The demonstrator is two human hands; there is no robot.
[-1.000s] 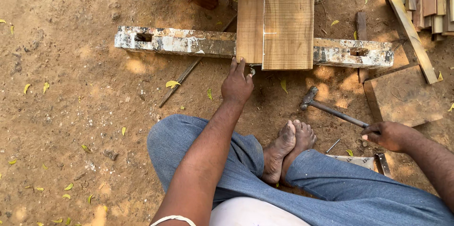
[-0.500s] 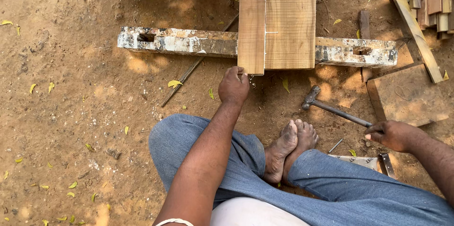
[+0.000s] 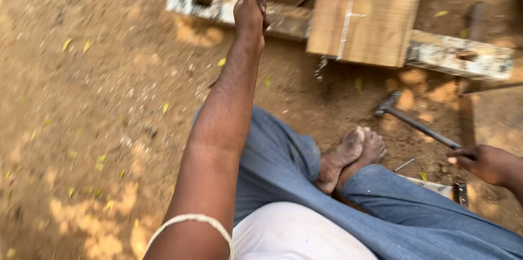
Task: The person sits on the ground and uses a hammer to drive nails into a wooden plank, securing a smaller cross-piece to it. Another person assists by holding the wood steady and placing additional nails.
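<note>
Head view: the left hand (image 3: 251, 10) has lifted off the wooden plank (image 3: 368, 12) and hangs raised over the white-painted beam (image 3: 457, 56), fingers extended, holding nothing. The right hand (image 3: 486, 163) still grips the hammer (image 3: 417, 124), its head resting on the dirt ground (image 3: 81, 102).

Single head-worn view, tilted, looking steeply down past lap to dirt ground (image 3: 81, 102), close range.
</note>
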